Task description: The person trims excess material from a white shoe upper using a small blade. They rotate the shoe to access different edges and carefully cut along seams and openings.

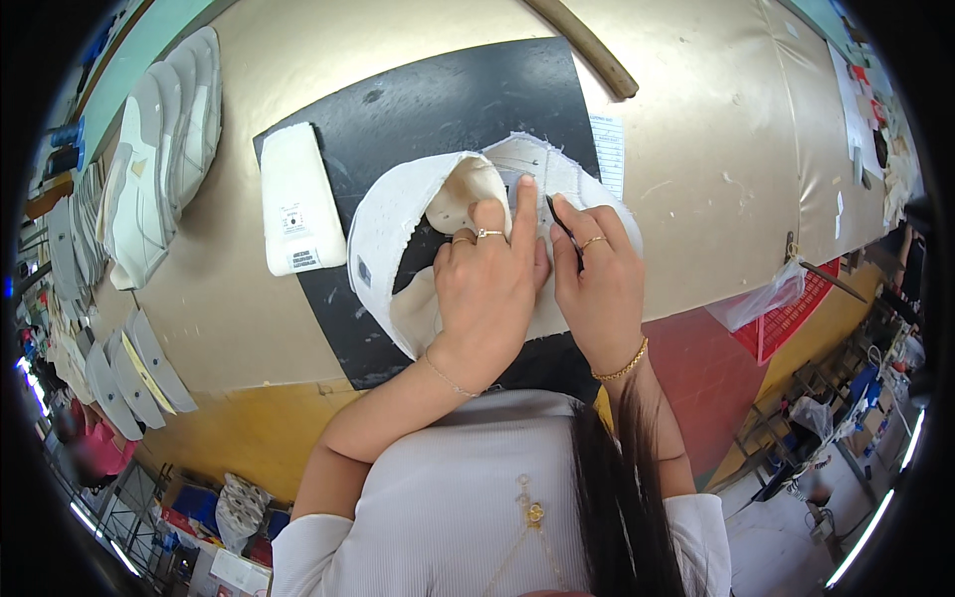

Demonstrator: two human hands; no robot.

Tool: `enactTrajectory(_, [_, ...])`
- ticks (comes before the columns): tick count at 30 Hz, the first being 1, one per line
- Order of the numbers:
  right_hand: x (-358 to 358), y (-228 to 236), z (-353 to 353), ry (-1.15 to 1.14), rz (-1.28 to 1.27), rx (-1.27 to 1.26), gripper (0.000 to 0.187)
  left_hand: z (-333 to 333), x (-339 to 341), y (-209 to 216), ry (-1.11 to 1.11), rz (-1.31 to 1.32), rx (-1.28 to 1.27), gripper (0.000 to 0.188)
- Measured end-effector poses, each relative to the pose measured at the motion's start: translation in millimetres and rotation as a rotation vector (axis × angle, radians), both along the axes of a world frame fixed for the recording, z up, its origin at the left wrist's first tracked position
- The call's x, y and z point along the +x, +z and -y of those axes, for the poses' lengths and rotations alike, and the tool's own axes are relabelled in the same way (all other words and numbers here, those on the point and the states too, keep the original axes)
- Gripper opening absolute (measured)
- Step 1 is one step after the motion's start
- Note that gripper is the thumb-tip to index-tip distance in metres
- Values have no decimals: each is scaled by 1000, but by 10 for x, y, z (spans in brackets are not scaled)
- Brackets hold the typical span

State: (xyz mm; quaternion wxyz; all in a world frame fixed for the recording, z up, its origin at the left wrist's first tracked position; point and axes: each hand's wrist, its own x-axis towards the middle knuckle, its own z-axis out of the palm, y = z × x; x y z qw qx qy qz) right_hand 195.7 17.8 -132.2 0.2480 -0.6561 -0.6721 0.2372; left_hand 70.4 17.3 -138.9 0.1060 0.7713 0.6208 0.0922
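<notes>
A white and cream sewn fabric piece point(383, 224), curved like a loop with frayed edges, lies on a black mat point(438, 95). My left hand point(487, 284) is closed on its inner part, the index finger stretched out and pressing on the far section, the other fingers curled. Beside it, my right hand point(602, 274) pinches a thin black tool point(559, 214), its tip touching or close to the fabric; its exact kind is hidden by the fingers. On the mat's left edge rests a cream fabric strip point(293, 189) with printed marks.
Stacked grey-white curved pieces point(179, 119) stand at the left, with more grey pieces point(134, 368) nearer. A wooden stick point(587, 45) lies beyond the mat, near a printed sheet point(608, 149). At the right lie a clear plastic bag point(761, 298) and a red sheet point(796, 316).
</notes>
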Motion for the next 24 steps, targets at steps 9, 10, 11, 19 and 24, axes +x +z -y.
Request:
enactTrajectory(9, [-22,32,-1,6,34,-16,27,-18,0,14,-7,13,-39,55])
enactTrajectory(10, [-26,32,0,7,44,-17,27,-19,0,12,-5,25,-42,57])
enactTrajectory(11, [-32,23,2,2,46,-6,27,-20,-2,12,-2,38,-46,58])
enactTrajectory(19, [-94,-50,-1,-46,54,26,24,-4,-2,-4,-14,3,-2,52])
enactTrajectory(24, [-109,-141,-99,-33,59,108,23,5,9,-40,4,-44,13,52])
